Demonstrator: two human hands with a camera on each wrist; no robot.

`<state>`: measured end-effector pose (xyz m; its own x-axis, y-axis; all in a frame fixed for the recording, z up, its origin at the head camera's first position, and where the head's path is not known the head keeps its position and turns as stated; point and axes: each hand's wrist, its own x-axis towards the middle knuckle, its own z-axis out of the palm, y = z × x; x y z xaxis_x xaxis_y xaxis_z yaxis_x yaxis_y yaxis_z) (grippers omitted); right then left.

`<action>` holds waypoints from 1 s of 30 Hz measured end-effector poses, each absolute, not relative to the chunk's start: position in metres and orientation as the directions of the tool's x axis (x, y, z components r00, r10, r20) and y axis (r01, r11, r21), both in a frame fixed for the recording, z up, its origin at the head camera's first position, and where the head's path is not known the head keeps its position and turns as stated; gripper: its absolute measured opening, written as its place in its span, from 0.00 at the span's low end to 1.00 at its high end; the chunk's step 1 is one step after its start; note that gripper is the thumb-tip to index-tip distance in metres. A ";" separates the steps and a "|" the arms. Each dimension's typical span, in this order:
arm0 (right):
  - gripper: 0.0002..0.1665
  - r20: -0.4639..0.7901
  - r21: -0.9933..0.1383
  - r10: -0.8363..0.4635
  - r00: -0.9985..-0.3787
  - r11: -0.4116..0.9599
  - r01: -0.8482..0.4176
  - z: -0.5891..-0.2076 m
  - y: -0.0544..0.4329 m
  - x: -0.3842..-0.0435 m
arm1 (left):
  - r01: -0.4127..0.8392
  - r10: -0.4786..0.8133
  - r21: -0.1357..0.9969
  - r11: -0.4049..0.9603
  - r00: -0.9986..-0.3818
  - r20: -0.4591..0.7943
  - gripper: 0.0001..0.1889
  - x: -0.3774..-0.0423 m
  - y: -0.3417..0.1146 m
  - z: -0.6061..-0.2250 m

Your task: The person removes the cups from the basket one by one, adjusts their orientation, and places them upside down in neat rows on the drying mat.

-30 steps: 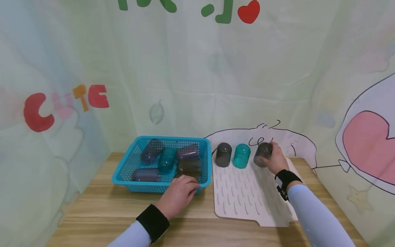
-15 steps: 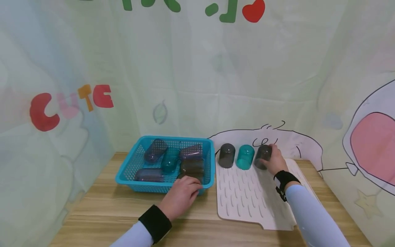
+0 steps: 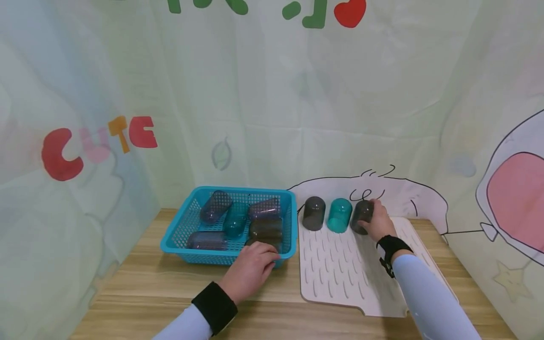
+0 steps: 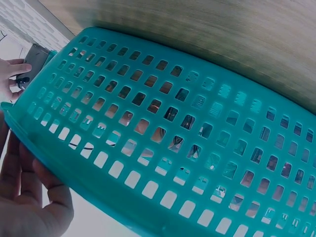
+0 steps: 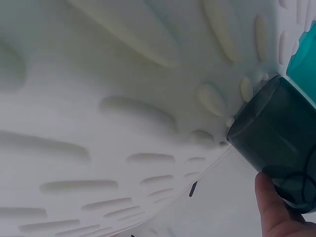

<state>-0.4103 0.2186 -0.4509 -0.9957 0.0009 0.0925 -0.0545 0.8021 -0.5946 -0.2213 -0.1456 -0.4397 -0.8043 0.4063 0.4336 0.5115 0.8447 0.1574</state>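
Observation:
In the head view, my right hand point(image 3: 379, 223) grips a dark grey see-through cup point(image 3: 361, 218), mouth down at the back of a white ridged drying mat point(image 3: 335, 278). A teal cup point(image 3: 339, 216) and another dark grey cup point(image 3: 314, 214) stand to its left, mouth down too. In the right wrist view, the gripped cup's point(image 5: 276, 133) rim is at the mat's ridges, with a finger point(image 5: 269, 202) along its side. My left hand point(image 3: 250, 269) rests at the near right rim of a blue basket point(image 3: 204, 257), its fingers bent over the edge; the fingertips are hidden, so I cannot tell whether they hold anything.
Inside the basket several see-through cups lie on their sides: purple ones point(image 3: 215, 208), a teal one point(image 3: 235, 220) and a brown one point(image 3: 265, 230). Basket and mat stand side by side on a wooden table point(image 3: 170, 288), with a printed curtain point(image 3: 272, 104) close behind.
My right hand has set the dark grey cup straighter and closer to the teal cup. The left hand stays at the basket rim. The head view has shifted slightly.

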 end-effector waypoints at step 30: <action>0.53 0.177 -0.501 -0.063 -0.982 0.853 -0.145 -0.444 0.225 -0.400 | 0.518 0.403 0.165 0.839 -0.797 0.449 0.09 -0.219 -0.145 -0.438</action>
